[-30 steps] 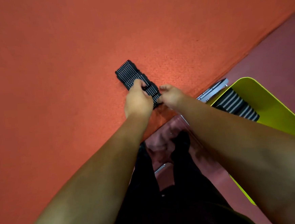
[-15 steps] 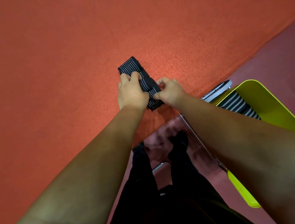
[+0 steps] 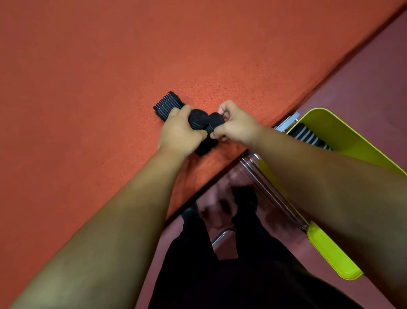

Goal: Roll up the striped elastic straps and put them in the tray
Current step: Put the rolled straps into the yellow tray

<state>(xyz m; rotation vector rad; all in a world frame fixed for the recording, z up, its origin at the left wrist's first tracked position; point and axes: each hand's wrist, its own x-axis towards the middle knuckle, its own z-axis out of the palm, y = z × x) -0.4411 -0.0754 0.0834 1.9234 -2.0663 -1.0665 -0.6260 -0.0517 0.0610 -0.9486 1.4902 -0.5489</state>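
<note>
A black elastic strap with thin white stripes (image 3: 168,105) lies on the orange table near its front edge, partly rolled. My left hand (image 3: 180,133) grips one rolled end of it, and my right hand (image 3: 235,123) pinches a second small roll (image 3: 215,122) right beside the first. The far end of the strap sticks out flat past my left hand, and a short piece shows below my hands. To the right, lower than the table, stands a yellow-green tray (image 3: 342,133) with striped straps (image 3: 304,135) lying inside, partly hidden by my right forearm.
The orange table (image 3: 95,89) fills the upper left. Its edge runs diagonally from lower left to upper right. Beyond it lies a dark red floor (image 3: 374,80), with a metal frame (image 3: 270,185) under the tray and my dark-clothed legs below.
The strap lay flat under my fingers a second ago. Both hands have since curled its near end up into rolls, and less of the flat strap shows.
</note>
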